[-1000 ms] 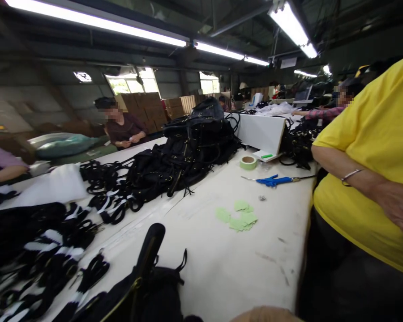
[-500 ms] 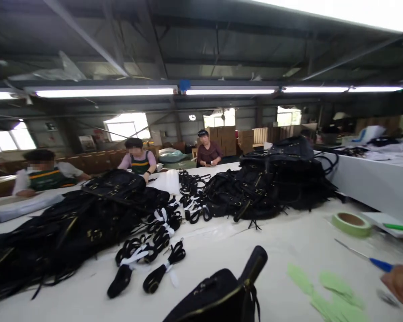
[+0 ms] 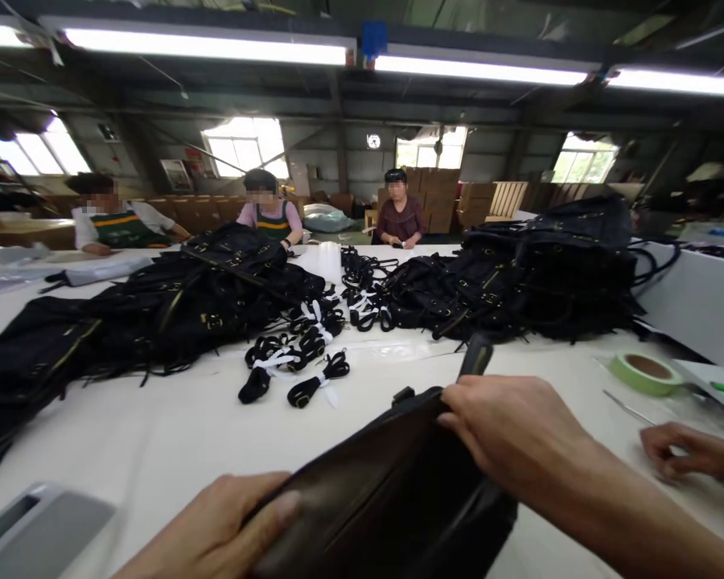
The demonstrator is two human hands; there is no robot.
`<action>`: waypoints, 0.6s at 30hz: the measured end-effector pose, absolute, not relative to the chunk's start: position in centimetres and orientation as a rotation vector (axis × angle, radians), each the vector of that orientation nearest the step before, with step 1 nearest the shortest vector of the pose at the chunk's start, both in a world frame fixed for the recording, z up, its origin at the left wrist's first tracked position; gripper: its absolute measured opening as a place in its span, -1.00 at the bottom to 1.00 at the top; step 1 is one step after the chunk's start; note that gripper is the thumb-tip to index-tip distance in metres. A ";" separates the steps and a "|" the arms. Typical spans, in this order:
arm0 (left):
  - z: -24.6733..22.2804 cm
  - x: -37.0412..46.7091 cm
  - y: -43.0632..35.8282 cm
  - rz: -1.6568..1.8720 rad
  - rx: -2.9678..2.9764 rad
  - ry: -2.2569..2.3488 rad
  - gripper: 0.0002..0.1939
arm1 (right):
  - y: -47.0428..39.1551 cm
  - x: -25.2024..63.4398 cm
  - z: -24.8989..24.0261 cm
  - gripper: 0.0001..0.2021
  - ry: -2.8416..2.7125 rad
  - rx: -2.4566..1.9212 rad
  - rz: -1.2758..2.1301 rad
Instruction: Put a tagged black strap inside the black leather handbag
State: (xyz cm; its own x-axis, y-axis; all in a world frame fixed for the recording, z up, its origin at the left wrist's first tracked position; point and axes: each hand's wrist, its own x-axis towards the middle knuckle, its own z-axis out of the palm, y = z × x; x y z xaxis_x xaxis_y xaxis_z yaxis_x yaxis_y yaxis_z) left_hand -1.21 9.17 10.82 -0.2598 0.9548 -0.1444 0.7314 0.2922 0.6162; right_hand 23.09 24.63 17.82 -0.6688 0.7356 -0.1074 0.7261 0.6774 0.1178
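A black leather bag lies on the white table right in front of me. My left hand grips its near left edge, thumb on top. My right hand is closed over the bag's upper rim, just below its upright strap end. Loose black straps tied with white bands lie a little beyond the bag.
Big heaps of black bags cover the table's left and right. A green tape roll and another person's hand are at the right. Three people sit at the far side. A grey object is at the lower left.
The view swung left, away from the person in yellow, and tilted down. Both my hands came into view and took hold of the black bag, which now lies closer to me.
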 end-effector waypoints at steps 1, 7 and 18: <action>10.9 -0.8 9.9 0.579 1.465 2.011 -0.52 | 24.4 23.2 17.2 -0.90 2.851 1.096 0.027; 11.0 -0.7 11.6 0.499 1.396 1.844 -0.59 | 22.4 21.0 9.8 -0.79 3.141 0.503 -0.317; 11.6 -2.3 12.7 0.189 1.499 2.018 -0.62 | 23.1 21.2 7.2 -0.86 3.199 0.482 -0.172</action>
